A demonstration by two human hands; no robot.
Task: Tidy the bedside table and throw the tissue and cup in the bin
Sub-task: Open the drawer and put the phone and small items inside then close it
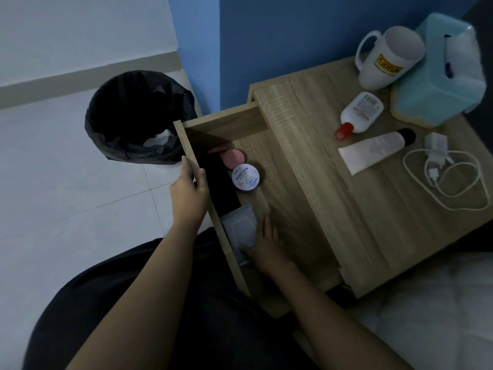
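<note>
On the tabletop (360, 209), the mug (386, 57) stands at 12 o'clock, the tissue box (440, 89) touching it toward 2. The bottle (358, 114) lies near the middle, the tube (373, 150) just toward 6 of it, the charger (437, 156) with its cable at 3. The open drawer (240, 209) juts toward 9, holding two jars (244, 176) and a packet (240, 231). The bin (136, 116) stands on the floor at 10.

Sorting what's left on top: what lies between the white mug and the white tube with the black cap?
In the head view, a white bottle with a red cap lies on its side between the mug and the tube.
</note>
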